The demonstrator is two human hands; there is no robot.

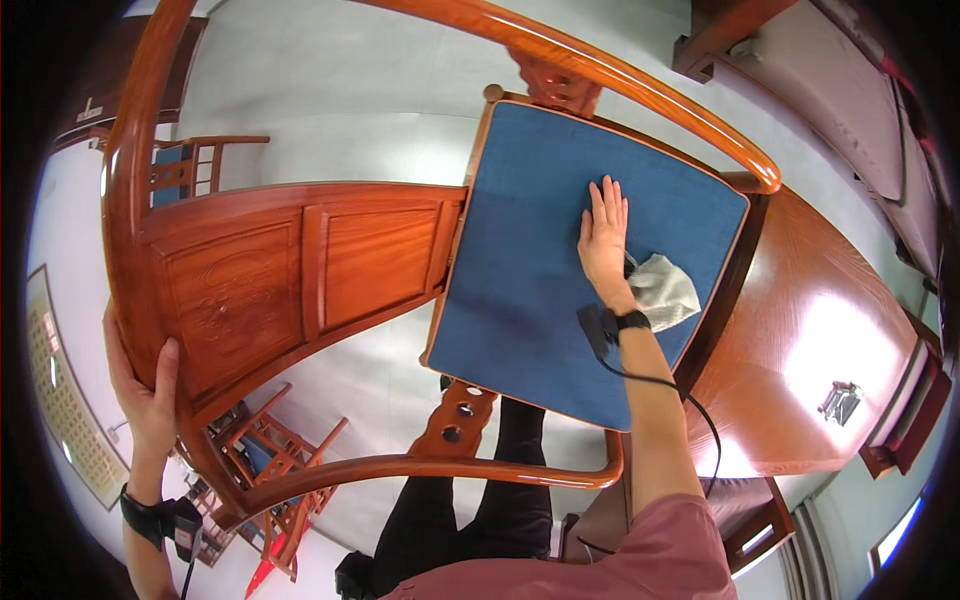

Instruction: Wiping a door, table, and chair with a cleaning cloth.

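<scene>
A wooden armchair with a carved, panelled backrest (375,265) and a blue seat cushion (530,270) fills the middle of the view. My left hand (145,395) is wrapped round the chair's back frame at the left, thumb on the near side and fingers mostly hidden behind the wood. On the blue cushion my right hand (604,240) lies flat with its fingers stretched out. A crumpled pale grey cloth (663,292) rests on the cushion beside my right wrist, and partly behind it. Each wrist wears a black strap with a small device and cable.
A glossy wooden table (800,330) stands just right of the chair, with a small shiny object (841,402) on it. A cushioned sofa (820,90) is at the upper right. Other wooden chairs (275,455) stand at the lower left, and one more (200,167) at the upper left.
</scene>
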